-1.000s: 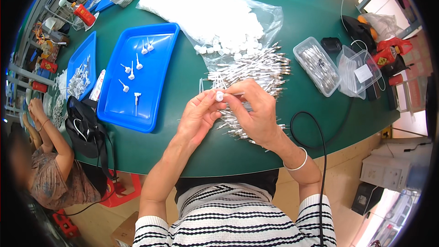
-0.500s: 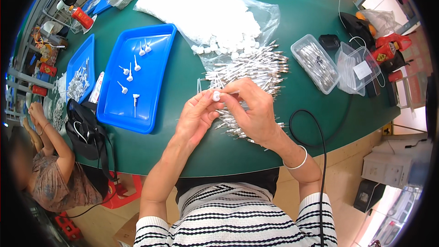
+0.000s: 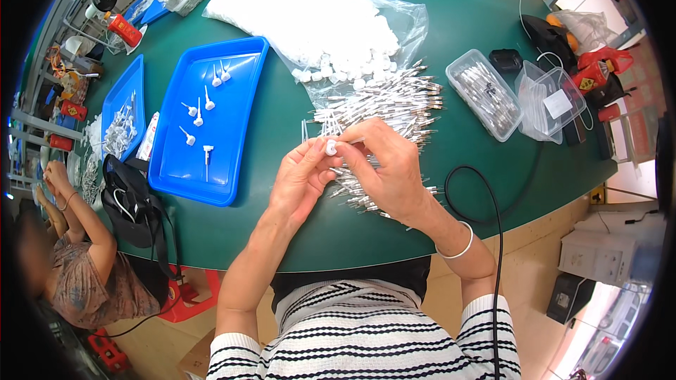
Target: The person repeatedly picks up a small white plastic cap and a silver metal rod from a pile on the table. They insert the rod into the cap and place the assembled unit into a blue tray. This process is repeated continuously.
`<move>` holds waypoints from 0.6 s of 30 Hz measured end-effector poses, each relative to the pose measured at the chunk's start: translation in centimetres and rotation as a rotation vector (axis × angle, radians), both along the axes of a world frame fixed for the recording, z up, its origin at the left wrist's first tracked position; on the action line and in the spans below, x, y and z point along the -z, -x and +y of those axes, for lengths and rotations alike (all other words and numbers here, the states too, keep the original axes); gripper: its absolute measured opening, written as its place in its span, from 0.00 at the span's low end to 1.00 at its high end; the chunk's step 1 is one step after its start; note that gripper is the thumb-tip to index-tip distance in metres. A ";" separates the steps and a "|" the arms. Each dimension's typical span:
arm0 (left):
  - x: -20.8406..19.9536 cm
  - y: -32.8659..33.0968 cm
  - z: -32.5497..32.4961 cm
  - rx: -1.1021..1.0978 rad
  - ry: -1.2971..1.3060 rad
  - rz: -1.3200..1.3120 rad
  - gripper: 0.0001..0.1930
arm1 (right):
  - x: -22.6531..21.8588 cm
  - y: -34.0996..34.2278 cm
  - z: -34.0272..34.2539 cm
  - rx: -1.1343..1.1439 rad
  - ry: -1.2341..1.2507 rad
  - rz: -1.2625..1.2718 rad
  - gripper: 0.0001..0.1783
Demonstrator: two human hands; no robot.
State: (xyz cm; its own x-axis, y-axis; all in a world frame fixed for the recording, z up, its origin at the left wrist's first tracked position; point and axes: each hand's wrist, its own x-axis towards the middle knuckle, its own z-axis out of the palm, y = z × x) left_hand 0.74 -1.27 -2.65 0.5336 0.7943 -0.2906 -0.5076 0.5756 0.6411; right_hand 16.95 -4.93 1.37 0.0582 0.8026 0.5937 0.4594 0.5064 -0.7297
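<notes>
My left hand (image 3: 301, 177) is closed in a pinch, holding a small white plastic cap (image 3: 331, 146) by its edge. Thumb and forefinger of my right hand (image 3: 389, 174) are pressed together right beside the cap; they appear to grip a thin piece mostly hidden by the fingers. Just beyond both hands lies a heap of thin white-and-metal rods (image 3: 398, 102). Behind that heap, a large clear bag (image 3: 303, 3) spills many white caps. To the left, a blue tray (image 3: 229, 137) bears several capped rods (image 3: 208, 102).
A clear box of rods (image 3: 486, 98) and stacked clear containers (image 3: 553, 109) stand at right. A black cable (image 3: 486, 190) loops over the green table (image 3: 352, 253). At left are a black bag (image 3: 134, 200), a smaller blue tray (image 3: 123, 102) and a co-worker's arms (image 3: 77, 207).
Both hands keep nearly the same place and grip. The cap appears slightly turned between the fingers. The whole view has shifted a little.
</notes>
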 end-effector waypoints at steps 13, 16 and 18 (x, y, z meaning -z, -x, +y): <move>-0.2 -0.1 -0.2 -0.052 -0.181 0.149 0.10 | -0.4 -0.3 -0.1 -0.008 0.070 -0.015 0.04; -0.2 -0.1 -0.3 -0.058 -0.181 0.162 0.10 | -0.7 -0.4 -0.1 -0.007 0.089 -0.033 0.03; -0.3 -0.2 -0.3 -0.062 -0.180 0.163 0.10 | -0.9 -0.5 -0.2 -0.005 0.099 -0.045 0.03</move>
